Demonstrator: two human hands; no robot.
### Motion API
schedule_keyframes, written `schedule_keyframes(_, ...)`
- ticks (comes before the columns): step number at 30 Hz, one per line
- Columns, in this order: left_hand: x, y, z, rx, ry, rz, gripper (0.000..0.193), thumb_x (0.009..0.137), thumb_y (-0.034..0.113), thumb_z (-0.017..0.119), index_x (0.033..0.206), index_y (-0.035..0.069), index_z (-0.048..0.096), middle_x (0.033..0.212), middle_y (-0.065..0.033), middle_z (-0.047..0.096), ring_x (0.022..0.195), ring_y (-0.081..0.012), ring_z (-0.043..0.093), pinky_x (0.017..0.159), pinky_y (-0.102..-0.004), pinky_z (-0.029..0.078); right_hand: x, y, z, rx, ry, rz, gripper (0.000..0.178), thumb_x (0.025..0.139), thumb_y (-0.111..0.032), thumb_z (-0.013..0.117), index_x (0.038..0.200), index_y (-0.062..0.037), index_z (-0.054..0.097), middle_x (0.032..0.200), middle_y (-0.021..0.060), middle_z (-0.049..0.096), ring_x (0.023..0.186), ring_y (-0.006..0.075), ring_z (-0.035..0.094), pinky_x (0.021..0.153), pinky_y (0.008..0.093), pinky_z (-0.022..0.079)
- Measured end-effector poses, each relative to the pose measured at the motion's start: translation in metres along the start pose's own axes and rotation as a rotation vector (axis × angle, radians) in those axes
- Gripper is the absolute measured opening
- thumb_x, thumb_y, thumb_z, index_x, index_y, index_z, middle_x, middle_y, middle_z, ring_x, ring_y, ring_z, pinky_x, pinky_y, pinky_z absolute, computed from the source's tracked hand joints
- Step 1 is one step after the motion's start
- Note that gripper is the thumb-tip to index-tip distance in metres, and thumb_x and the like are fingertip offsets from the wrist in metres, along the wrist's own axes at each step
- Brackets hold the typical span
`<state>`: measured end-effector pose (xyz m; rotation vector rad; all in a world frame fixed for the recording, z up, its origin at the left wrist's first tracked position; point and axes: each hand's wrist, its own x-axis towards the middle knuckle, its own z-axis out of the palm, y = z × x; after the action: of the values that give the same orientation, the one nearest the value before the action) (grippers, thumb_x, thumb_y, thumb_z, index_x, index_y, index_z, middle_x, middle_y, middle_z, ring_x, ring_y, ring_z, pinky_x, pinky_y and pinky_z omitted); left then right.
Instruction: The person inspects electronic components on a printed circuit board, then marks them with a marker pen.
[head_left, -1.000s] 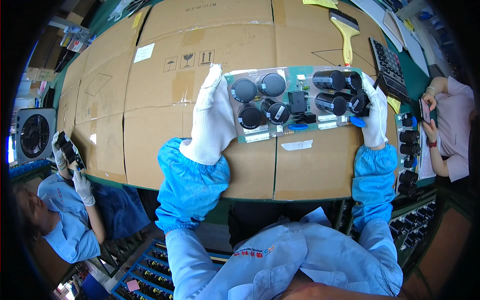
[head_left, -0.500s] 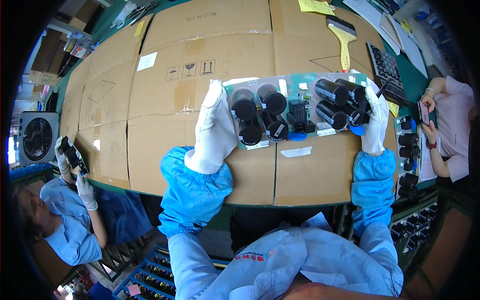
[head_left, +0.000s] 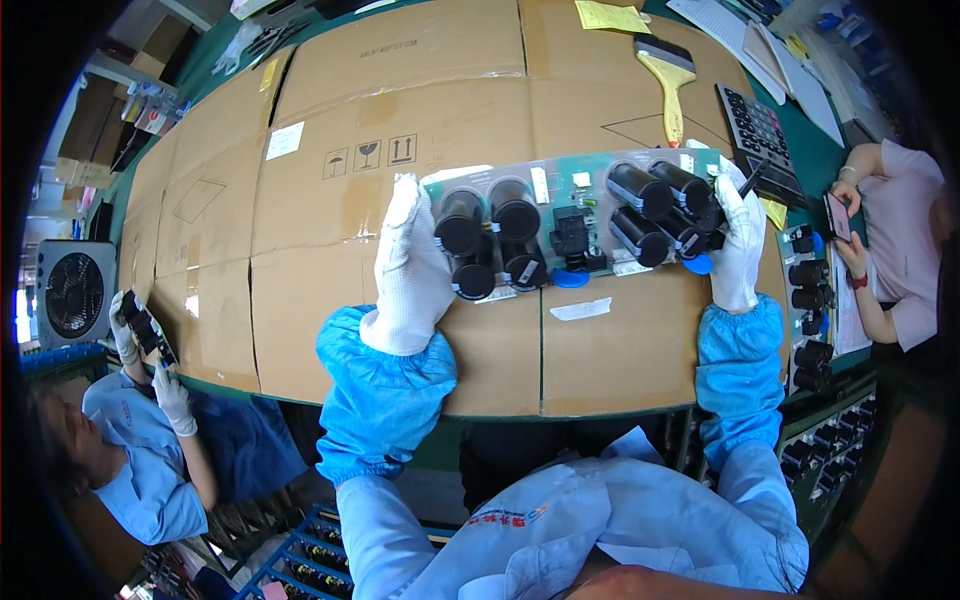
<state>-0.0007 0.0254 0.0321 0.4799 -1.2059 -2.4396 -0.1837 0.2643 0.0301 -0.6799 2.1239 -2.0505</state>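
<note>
A green circuit board (head_left: 551,188) is held up between my two white-gloved hands, above the cardboard. It carries several black cylindrical capacitors (head_left: 516,211), a black boxy part (head_left: 570,232) in the middle and blue round discs (head_left: 571,279) along its near edge. My left hand (head_left: 412,268) is closed on the board's left end, fingers up along its edge. Gripping the right end is my right hand (head_left: 740,240), its fingers partly hidden behind the parts. A thin dark pointed thing (head_left: 752,180) sticks out by the right fingers; I cannot tell what it is.
Flattened cardboard (head_left: 330,225) covers the table. Beyond the board lie a yellow-handled brush (head_left: 668,85) and a calculator (head_left: 757,135). Another board (head_left: 808,300) lies at the right. A co-worker at left holds a dark part (head_left: 147,325); a person at right holds a phone (head_left: 837,217).
The whole view has shifted slightly. The board and both hands have moved a little to the left, and the board's tilt has changed slightly. Both hands keep their grip.
</note>
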Motion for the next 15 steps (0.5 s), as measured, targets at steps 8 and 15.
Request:
schedule_keyframes(8, 0.007, -0.001, -0.013, -0.148, -0.041, -0.055, 0.057, 0.099, 0.046, 0.041, 0.13, -0.001, 0.048, 0.125, -0.015, 0.055, 0.116, -0.0252, 0.055, 0.103, -0.0397, 0.042, 0.001, 0.002, -0.002, -0.014, 0.007, 0.072, 0.038, 0.097, -0.022, 0.049, 0.121, 0.0052, 0.059, 0.114, 0.0112, 0.064, 0.1, 0.0149, 0.06, 0.088, 0.0265, 0.047)
schedule_keyframes(15, 0.012, -0.002, -0.022, -0.147, 0.057, -0.052, 0.055, 0.098, 0.045, 0.046, 0.128, -0.001, 0.049, 0.121, -0.016, 0.057, 0.111, -0.0256, 0.059, 0.097, -0.0382, 0.048, -0.001, -0.007, 0.002, 0.041, -0.071, 0.046, 0.037, 0.097, -0.021, 0.048, 0.12, 0.0055, 0.06, 0.116, 0.0113, 0.065, 0.099, 0.0139, 0.061, 0.087, 0.0255, 0.048)
